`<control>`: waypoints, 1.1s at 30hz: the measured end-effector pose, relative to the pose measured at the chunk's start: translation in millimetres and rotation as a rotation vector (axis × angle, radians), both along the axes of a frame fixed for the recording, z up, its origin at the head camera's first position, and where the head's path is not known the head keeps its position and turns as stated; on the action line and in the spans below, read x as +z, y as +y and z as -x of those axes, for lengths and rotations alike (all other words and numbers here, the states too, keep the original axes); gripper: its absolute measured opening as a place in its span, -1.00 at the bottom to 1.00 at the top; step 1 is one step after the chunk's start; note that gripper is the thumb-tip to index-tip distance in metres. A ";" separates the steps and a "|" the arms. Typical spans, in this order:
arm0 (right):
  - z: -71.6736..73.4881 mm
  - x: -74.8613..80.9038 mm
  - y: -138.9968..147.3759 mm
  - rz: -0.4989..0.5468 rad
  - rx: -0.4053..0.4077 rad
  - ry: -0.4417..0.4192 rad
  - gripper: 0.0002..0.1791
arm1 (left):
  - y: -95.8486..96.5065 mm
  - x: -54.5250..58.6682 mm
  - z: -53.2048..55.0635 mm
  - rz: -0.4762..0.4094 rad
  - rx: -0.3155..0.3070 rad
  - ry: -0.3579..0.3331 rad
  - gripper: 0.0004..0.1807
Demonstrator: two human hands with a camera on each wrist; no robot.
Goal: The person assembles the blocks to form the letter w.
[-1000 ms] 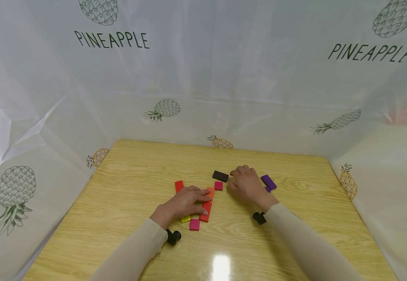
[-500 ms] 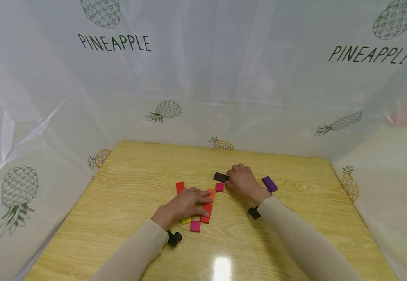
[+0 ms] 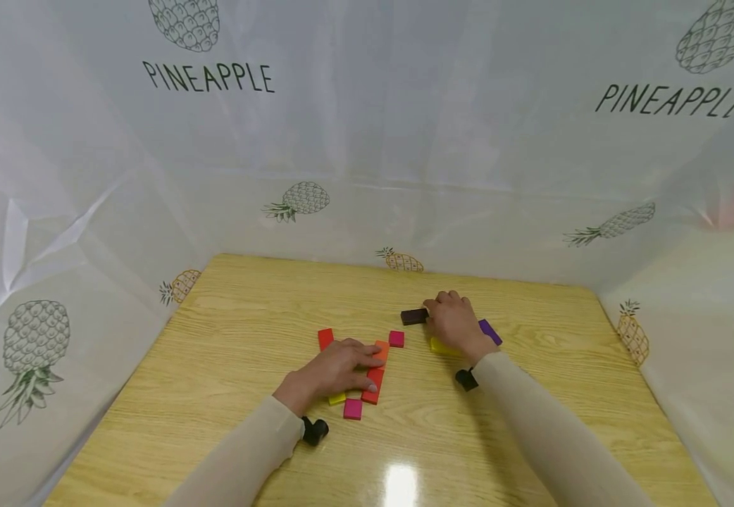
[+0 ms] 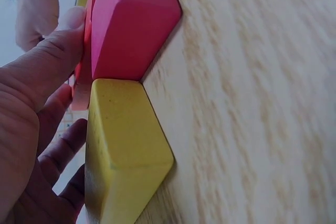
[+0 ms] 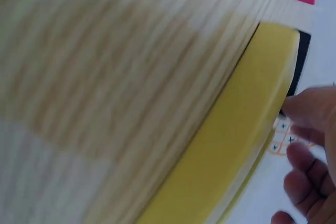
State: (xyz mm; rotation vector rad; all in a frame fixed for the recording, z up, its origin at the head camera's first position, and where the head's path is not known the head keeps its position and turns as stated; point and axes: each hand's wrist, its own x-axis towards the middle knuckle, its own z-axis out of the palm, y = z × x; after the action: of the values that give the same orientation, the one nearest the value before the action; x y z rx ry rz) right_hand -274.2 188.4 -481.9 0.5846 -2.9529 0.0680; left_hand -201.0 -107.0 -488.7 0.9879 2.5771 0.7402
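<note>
My left hand (image 3: 332, 366) lies over a group of coloured blocks, fingertips on an orange block (image 3: 382, 348) and thumb on a red block (image 3: 370, 394). Another red block (image 3: 325, 338) and a yellow block (image 4: 131, 129) are partly covered by this hand. Beside the yellow one sits a magenta square block (image 3: 353, 410). My right hand (image 3: 454, 325) holds the right end of a black block (image 3: 414, 317), which its fingers partly hide. Close under that hand is a yellow block (image 5: 226, 124), with the thumb just beyond it in the right wrist view.
Between the hands lies a small magenta block (image 3: 396, 339). A purple block (image 3: 490, 332) shows to the right of the right hand. The wooden table (image 3: 265, 296) is enclosed by a pale curtain (image 3: 354, 141) printed with pineapples.
My right hand first reached left to the black block, then moved back right with it. The block has slid right and turned slightly. The left hand stays in place.
</note>
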 end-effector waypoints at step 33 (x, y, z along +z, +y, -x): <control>-0.6 0.4 -10.8 0.095 -0.060 -0.133 -0.28 | -0.4 -0.4 0.3 0.017 -0.006 0.023 -0.39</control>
State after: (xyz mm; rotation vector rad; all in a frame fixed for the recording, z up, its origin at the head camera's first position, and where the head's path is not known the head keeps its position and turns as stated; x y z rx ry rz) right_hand -273.7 177.6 -481.4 0.4967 -3.0715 0.2489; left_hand -201.3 -107.4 -489.1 1.0048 2.5943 0.7085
